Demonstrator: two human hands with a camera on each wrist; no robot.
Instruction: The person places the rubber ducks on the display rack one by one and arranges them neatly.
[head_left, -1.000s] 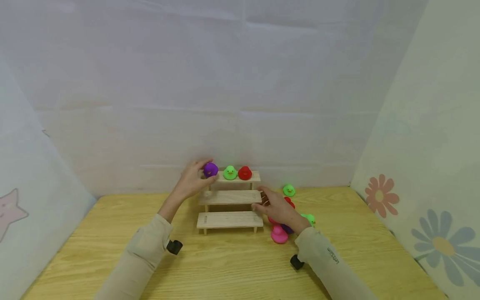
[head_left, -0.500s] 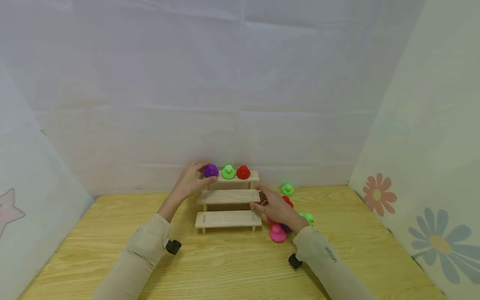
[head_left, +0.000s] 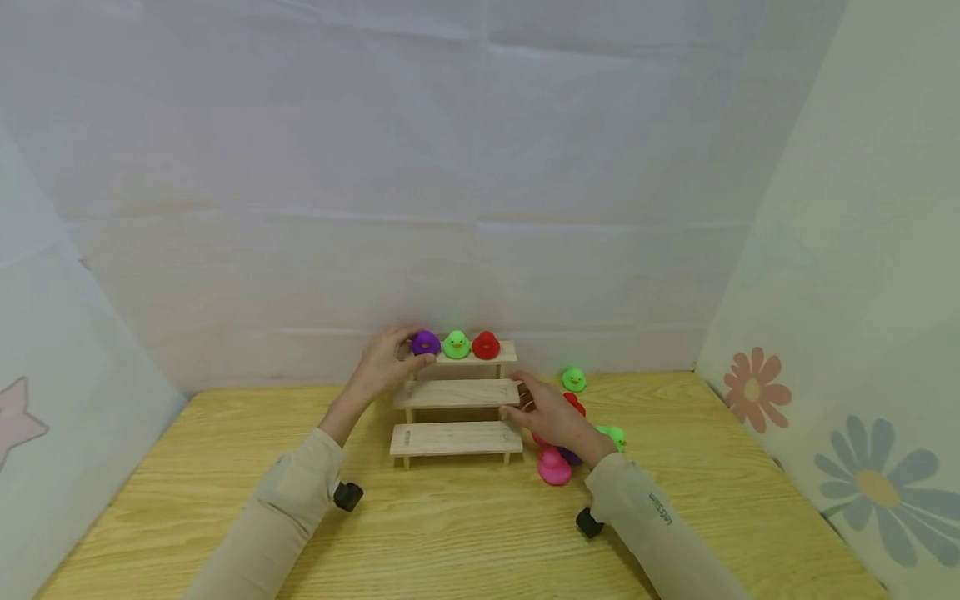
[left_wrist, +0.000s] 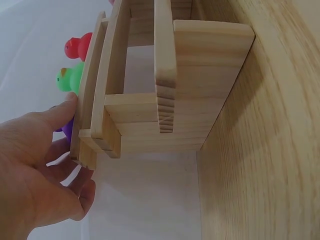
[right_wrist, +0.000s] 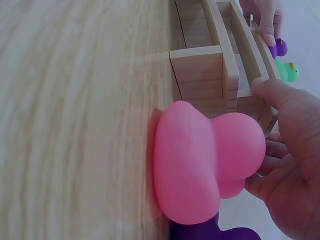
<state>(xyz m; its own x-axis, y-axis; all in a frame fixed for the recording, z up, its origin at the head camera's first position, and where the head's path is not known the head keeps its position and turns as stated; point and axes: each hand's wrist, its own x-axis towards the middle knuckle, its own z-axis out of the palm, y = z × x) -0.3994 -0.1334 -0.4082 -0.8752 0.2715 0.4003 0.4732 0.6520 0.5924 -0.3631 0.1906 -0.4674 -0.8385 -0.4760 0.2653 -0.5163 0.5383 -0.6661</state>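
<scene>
A three-step wooden display stand (head_left: 456, 393) stands near the back of the table. My left hand (head_left: 381, 362) holds a purple rubber duck (head_left: 426, 343) between thumb and fingers at the left end of the top step. In the left wrist view the thumb and fingers mostly hide this purple duck (left_wrist: 68, 129). Beside it on the same step sit a green duck (head_left: 457, 345) and a red duck (head_left: 486, 345). My right hand (head_left: 551, 412) grips the right end of the middle step, its thumb on the front edge in the right wrist view.
Right of the stand lies a loose group of ducks, partly behind my right hand: a pink duck (head_left: 554, 467), a red duck (head_left: 574, 403), a green duck (head_left: 617, 437) and a purple one (right_wrist: 200, 231). Another green duck (head_left: 573, 380) sits farther back. A pale wall hanging (head_left: 480, 208) rises behind.
My left hand has shifted the purple duck slightly right, closer to the green duck on the top step. The right hand has kept its place on the stand.
</scene>
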